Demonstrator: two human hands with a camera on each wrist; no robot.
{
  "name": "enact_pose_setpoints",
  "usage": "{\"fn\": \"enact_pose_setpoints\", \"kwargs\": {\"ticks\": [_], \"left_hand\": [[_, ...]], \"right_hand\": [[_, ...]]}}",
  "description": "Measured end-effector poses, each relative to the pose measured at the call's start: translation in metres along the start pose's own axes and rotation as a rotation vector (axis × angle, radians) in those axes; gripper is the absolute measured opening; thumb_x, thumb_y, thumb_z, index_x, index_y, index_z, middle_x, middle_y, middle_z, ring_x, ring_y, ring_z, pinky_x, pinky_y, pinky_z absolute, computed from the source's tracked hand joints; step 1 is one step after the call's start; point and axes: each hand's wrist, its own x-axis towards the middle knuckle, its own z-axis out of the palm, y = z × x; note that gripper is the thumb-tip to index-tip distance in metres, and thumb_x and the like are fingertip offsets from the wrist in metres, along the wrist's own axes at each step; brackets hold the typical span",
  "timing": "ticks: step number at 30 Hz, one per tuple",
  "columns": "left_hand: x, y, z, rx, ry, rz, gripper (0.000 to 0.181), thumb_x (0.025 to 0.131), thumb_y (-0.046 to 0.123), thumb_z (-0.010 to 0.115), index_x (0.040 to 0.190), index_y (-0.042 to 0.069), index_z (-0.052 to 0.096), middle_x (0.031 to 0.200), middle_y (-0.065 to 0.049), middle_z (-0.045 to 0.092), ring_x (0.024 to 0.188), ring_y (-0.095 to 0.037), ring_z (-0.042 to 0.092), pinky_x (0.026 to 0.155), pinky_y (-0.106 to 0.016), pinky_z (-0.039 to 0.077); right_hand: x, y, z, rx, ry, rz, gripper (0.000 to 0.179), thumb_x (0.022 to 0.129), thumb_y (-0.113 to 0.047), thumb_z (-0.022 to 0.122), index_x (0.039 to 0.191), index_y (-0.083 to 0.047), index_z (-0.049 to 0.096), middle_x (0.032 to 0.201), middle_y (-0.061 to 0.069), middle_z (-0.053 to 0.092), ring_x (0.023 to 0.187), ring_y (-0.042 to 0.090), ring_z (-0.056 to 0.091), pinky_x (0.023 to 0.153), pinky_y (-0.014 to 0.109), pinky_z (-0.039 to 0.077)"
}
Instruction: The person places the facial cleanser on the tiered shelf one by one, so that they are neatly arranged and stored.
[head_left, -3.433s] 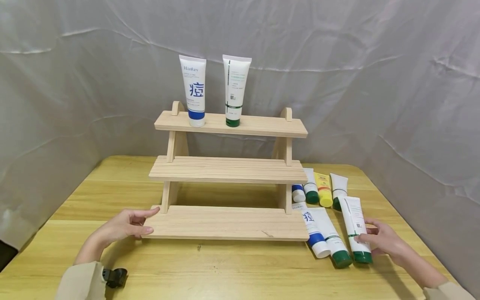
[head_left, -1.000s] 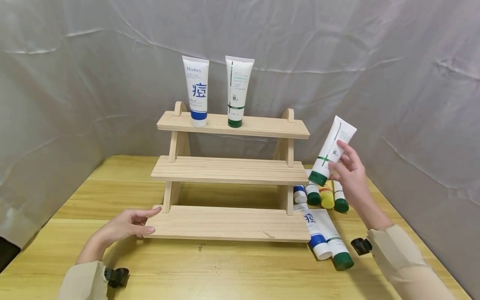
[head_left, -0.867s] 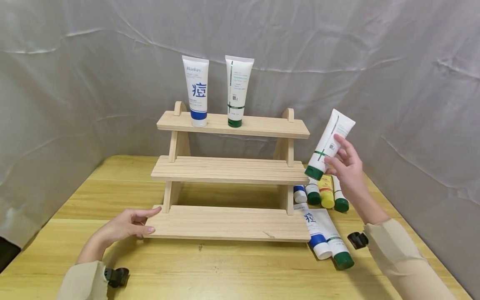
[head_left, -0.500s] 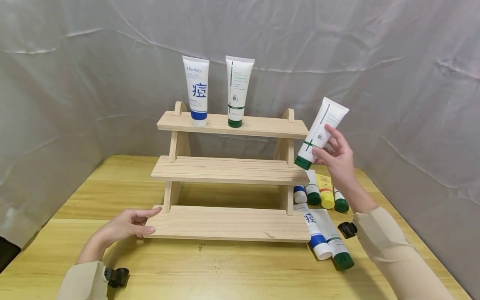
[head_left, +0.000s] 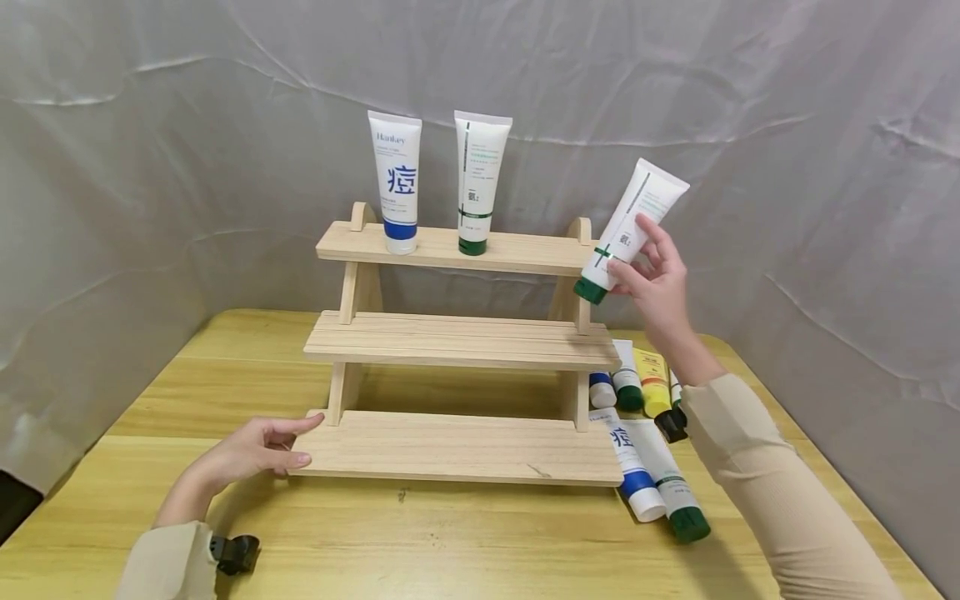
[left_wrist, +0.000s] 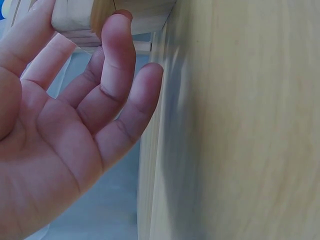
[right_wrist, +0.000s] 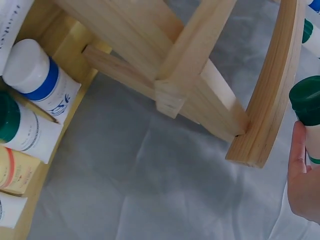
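Observation:
A three-tier wooden display stand (head_left: pixel 461 446) stands on the table. My left hand (head_left: pixel 247 457) grips the left end of its bottom shelf; the left wrist view shows the fingers bent at the shelf's end (left_wrist: pixel 80 22). In my right hand (head_left: pixel 660 279) I hold a white squeeze tube with a green cap (head_left: pixel 626 221), tilted with the cap down and left. That cap overlaps the right end of the top shelf in the head view. On the top shelf, a blue-banded white tube (head_left: pixel 397 179) and a green-capped white tube (head_left: pixel 480 179) stand upright on their caps.
Right of the stand, several tubes lie on the table, among them a yellow tube (head_left: pixel 651 379), a blue-banded tube (head_left: pixel 633 467) and a green-capped tube (head_left: pixel 671 483). My right forearm partly covers the pile. A grey cloth (head_left: pixel 225 167) hangs behind and at the sides.
My right hand has picked the green-capped tube up from the table, raised it and moved it left to the top shelf's right end. The left hand has kept its place.

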Motion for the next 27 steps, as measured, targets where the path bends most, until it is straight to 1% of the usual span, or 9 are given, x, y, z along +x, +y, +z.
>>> {"fn": "enact_pose_setpoints", "kwargs": {"ticks": [3,6,12,16,19,23,27], "left_hand": [[0.0,-0.001,0.0,0.001,0.009,0.004,0.061,0.082,0.012,0.064,0.129,-0.012,0.034,0.117,-0.034,0.044,0.062,-0.006,0.045,0.055,-0.028,0.048],[0.0,-0.001,0.0,0.0,0.011,0.007,0.061,0.082,0.011,0.064,0.129,-0.012,0.034,0.124,-0.037,0.036,0.061,-0.005,0.044,0.054,-0.028,0.048],[-0.001,-0.001,0.0,-0.014,0.011,0.011,0.06,0.082,0.011,0.064,0.129,-0.012,0.034,0.13,-0.038,0.025,0.062,-0.005,0.043,0.055,-0.029,0.048],[-0.001,-0.001,0.0,-0.016,0.011,0.011,0.06,0.082,0.011,0.064,0.129,-0.012,0.035,0.131,-0.038,0.023,0.063,-0.005,0.043,0.055,-0.029,0.048],[0.0,-0.001,0.0,-0.014,0.01,0.012,0.06,0.082,0.011,0.064,0.129,-0.012,0.034,0.131,-0.038,0.022,0.063,-0.005,0.044,0.055,-0.029,0.048],[0.0,-0.001,0.0,-0.011,0.006,0.01,0.06,0.082,0.011,0.064,0.129,-0.012,0.034,0.132,-0.037,0.022,0.064,-0.006,0.044,0.056,-0.03,0.049],[0.0,0.0,0.0,-0.008,0.007,0.005,0.06,0.082,0.011,0.064,0.129,-0.012,0.034,0.132,-0.037,0.022,0.064,-0.005,0.043,0.056,-0.029,0.048]], "right_hand": [[0.005,-0.001,0.007,0.019,-0.004,0.001,0.059,0.081,0.007,0.059,0.133,-0.015,0.042,0.122,0.015,0.045,0.087,0.018,0.055,0.057,0.021,0.049],[0.01,-0.002,0.014,0.034,-0.008,-0.002,0.059,0.081,0.006,0.06,0.133,-0.014,0.042,0.123,0.014,0.045,0.087,0.018,0.056,0.057,0.022,0.049],[0.02,-0.003,0.028,0.086,-0.008,-0.032,0.06,0.079,0.009,0.06,0.132,-0.013,0.043,0.125,0.014,0.046,0.089,0.02,0.056,0.057,0.024,0.051],[0.027,-0.002,0.035,0.112,-0.009,-0.056,0.06,0.077,0.014,0.059,0.13,-0.011,0.046,0.125,0.015,0.045,0.086,0.02,0.057,0.057,0.024,0.051],[0.032,-0.001,0.04,0.08,0.006,-0.081,0.059,0.076,0.016,0.058,0.128,-0.01,0.048,0.125,0.013,0.046,0.083,0.02,0.056,0.058,0.022,0.05],[0.038,0.0,0.047,-0.013,0.014,-0.134,0.058,0.076,0.017,0.058,0.126,-0.009,0.049,0.123,0.012,0.047,0.084,0.021,0.054,0.063,0.021,0.049],[0.044,0.002,0.054,-0.09,-0.017,-0.189,0.055,0.077,0.017,0.057,0.127,-0.005,0.047,0.125,0.01,0.047,0.084,0.02,0.054,0.068,0.022,0.047]]}}
